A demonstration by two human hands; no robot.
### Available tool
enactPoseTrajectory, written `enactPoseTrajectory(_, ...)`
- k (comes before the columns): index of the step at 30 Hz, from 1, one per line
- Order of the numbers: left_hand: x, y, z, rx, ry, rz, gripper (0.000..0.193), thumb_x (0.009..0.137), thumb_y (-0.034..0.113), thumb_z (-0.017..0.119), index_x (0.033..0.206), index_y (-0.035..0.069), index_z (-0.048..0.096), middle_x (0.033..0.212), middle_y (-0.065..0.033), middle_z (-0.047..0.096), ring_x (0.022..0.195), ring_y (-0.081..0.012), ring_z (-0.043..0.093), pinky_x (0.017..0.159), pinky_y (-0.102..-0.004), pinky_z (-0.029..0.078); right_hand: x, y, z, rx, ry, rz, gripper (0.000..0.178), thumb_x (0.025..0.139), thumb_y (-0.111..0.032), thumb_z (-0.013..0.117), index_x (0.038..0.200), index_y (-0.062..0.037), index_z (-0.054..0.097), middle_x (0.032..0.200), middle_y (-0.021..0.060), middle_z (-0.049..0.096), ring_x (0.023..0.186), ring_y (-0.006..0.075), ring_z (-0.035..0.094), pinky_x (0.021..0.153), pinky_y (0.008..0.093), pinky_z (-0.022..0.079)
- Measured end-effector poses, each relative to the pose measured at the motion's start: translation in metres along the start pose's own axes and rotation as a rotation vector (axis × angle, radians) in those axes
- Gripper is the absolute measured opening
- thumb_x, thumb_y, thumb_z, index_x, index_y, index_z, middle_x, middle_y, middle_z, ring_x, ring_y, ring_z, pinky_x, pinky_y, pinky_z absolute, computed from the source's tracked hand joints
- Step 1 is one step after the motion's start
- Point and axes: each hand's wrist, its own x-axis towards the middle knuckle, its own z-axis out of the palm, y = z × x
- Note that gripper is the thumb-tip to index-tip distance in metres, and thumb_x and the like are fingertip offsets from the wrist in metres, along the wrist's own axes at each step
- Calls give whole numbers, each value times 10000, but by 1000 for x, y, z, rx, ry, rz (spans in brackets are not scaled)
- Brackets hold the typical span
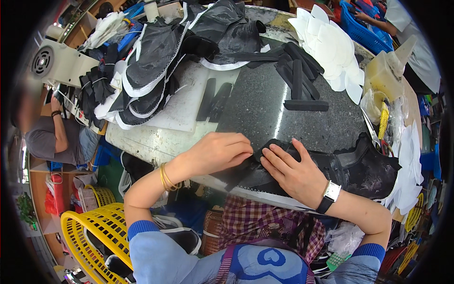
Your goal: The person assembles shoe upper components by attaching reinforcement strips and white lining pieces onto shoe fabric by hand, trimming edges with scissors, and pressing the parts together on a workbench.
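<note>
Black shoe uppers with white stitched edging lie at the near edge of the dark stone slab [255, 104]; the nearest upper [364, 170] stretches to the right beneath my right arm. My right hand [291, 173] rests on it with fingers spread, pressing a small black piece [272, 144]. Close by on the left, my left hand [222, 151] has its fingers pinched together at the edge of that piece. Whatever sits between those fingertips is hidden. Farther back on the slab are several loose black strips [297, 78], and two more strips [220, 99] lie left of them.
Stacked black uppers [153, 57] fill the back left, and white cut pieces [326, 47] lie at the back right. Scissors [371, 130] and a cloudy plastic container [385, 78] stand on the right. A yellow basket [99, 227] is at lower left. Co-workers are at left and upper right.
</note>
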Motion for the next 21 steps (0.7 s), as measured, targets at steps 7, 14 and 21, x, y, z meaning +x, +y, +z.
enactPoseTrajectory(7, -15, 3, -2, 117, -161, 324, 227, 692, 111, 624, 901, 30, 592, 925, -50, 564, 787, -173, 568, 648, -265, 496, 3, -2, 1, 18, 10, 19, 454, 798, -150, 519, 1240, -48, 506, 1298, 77, 467, 1251, 202, 401, 1031, 507, 266)
enactPoseTrajectory(14, -16, 2, 0, 140, -199, 321, 259, 668, 111, 592, 909, 16, 594, 936, -53, 551, 819, -171, 552, 651, -258, 500, 1, 2, -4, -54, 10, 20, 455, 806, -163, 504, 1244, -42, 503, 1307, 83, 452, 1253, 204, 395, 1031, 515, 261)
enactPoseTrajectory(21, -21, 19, -2, 258, -328, 346, 312, 677, 121, 564, 957, -8, 607, 966, -103, 578, 889, -232, 579, 739, -306, 513, -6, -4, 12, 14, 103, 34, 426, 822, -167, 468, 1235, -66, 504, 1325, 77, 432, 1234, 232, 392, 1011, 524, 277)
